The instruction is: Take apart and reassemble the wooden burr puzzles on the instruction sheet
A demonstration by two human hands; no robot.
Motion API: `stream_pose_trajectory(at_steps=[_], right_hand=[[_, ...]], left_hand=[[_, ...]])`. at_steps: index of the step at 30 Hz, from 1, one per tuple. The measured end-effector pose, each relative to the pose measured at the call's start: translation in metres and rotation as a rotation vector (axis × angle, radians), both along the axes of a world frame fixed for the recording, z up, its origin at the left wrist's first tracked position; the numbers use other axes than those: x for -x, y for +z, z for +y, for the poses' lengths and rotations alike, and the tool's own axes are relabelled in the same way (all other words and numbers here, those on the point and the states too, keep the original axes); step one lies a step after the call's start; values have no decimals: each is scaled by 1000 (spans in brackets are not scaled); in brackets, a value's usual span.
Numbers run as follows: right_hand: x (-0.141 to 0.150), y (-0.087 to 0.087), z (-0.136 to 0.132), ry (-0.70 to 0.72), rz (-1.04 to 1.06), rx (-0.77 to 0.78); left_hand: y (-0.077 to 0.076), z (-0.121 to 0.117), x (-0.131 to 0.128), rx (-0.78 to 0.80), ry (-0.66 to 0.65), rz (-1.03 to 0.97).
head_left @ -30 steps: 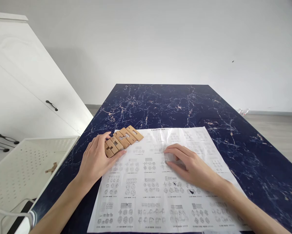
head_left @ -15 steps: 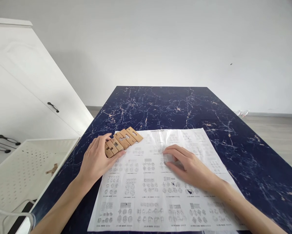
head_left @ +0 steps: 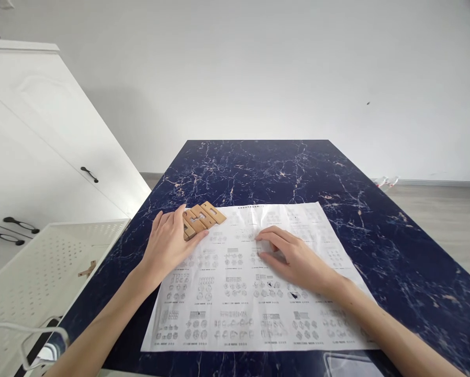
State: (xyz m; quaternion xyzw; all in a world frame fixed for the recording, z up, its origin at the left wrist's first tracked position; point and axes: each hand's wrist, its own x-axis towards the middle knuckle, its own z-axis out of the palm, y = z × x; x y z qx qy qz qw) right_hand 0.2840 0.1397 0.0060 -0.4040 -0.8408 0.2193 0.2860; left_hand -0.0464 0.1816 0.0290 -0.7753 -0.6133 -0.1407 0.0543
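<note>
A slanting row of flat wooden puzzle pieces (head_left: 203, 217), with cut-out slots and dark numbers on some, lies at the upper left corner of a printed sheet (head_left: 241, 301). My left hand (head_left: 168, 238) grips the near-left end of the row, thumb along the lower side and fingers at the upper side. Its palm and fingers hide the leftmost pieces. On the middle right of the sheet rests my right hand (head_left: 292, 256), fingers loosely bent, thumb apart from them, nothing visible between. Small line diagrams in rows cover the sheet.
The sheet lies on a dark blue marbled table (head_left: 250, 173). To the left stands a white perforated basket (head_left: 34, 262) with a small wooden piece (head_left: 87, 269) inside and a pale cable (head_left: 26, 329) over it. A phone-like flat object (head_left: 348, 364) shows at the near edge.
My left hand has slid up and right over the row, covering more of the pieces. The right hand keeps its place on the sheet. The camera view has shifted slightly.
</note>
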Motion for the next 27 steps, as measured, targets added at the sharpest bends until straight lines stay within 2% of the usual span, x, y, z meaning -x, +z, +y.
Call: stream_pose_trajectory(at_steps=[6,12,19,23,27], right_hand=[[0,3,2,0,-5,-1],[0,2,3,-2,-2,0],[0,3,3,6,7,4],[-1,2,3,-2,18,5],[-1,1,5,8,31,1]], left_hand=[[2,8,-4,33,-11,-27],[12,20,-16,158,-6,9],[18,26,-33,161,-61,71],[15,29,-36,153,-55,61],[1,33,-36,78,-69,53]])
